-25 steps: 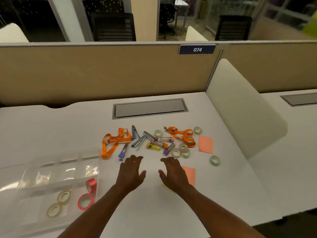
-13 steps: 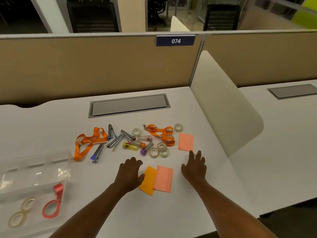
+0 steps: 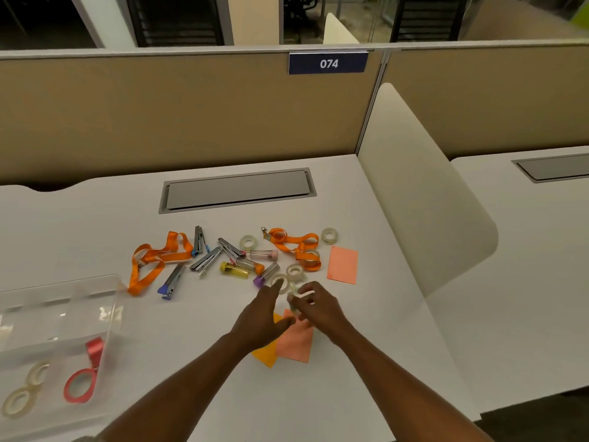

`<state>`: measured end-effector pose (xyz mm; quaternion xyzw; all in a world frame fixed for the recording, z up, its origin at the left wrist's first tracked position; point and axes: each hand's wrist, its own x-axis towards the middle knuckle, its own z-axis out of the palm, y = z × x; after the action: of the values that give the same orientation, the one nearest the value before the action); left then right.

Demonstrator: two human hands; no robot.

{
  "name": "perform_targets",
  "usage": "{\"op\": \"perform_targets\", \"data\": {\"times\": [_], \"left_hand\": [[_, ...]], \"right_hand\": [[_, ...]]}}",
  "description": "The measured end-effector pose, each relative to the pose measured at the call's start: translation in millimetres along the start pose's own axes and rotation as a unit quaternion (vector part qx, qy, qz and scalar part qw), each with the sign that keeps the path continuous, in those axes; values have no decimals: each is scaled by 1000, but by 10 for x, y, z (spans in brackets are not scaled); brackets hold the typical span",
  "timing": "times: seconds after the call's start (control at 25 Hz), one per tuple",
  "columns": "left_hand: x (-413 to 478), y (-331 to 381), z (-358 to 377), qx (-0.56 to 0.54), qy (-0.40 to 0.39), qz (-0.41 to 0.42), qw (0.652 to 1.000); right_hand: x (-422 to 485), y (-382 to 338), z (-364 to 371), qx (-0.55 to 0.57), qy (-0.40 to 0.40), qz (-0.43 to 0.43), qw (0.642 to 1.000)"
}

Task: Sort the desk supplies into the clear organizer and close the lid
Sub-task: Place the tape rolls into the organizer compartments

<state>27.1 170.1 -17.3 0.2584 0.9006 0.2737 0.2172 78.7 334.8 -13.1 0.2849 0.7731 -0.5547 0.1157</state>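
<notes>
Sorting barely started — most supplies are left loose on the desk.

The clear organizer (image 3: 60, 314) is seen at the desk's near-left edge, lid open; only a red tape roll (image 3: 79, 381) and two pale tape rolls (image 3: 19, 400) are held in its near compartments, the far ones look bare. Mid-desk, two orange lanyards (image 3: 153, 263), several staplers (image 3: 173, 280), capped tubes (image 3: 234, 269) and clear tape rolls (image 3: 294, 271) are piled together; sticky notes (image 3: 343, 264) lie beside and under the hands. The right hand (image 3: 318, 309) is pinched on something small at the pile's near edge — likely a greenish tape roll, though it is blurred. The left hand (image 3: 259, 320) is spread flat, fingers apart, nothing held, fingertips at a tape roll. Lid closing is judged far off.
</notes>
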Motion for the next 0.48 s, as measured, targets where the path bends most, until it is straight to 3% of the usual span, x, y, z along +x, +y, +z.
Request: {"op": "perform_targets", "data": {"times": [0.12,0.2,0.24,0.32,0.36,0.48], "left_hand": [[50,11,-5,-70,46,-4,997],[52,-18,-33,-72,85,-11,994],[39,-48,-55,-63,100,-18,993],[5,-146,-90,-39,107,-45,992],[-18,-202,-105,-35,98,-62,993],[-110,-372,-141,-30,80,-89,992]], "right_hand": [[-41,-226,84,59,-121,29,991],[39,-234,122,72,-140,32,987],[92,-220,142,50,-110,29,992],[239,-135,131,-137,5,-22,990],[301,-62,118,-253,39,-53,965],[379,90,130,-400,32,-79,913]]}}
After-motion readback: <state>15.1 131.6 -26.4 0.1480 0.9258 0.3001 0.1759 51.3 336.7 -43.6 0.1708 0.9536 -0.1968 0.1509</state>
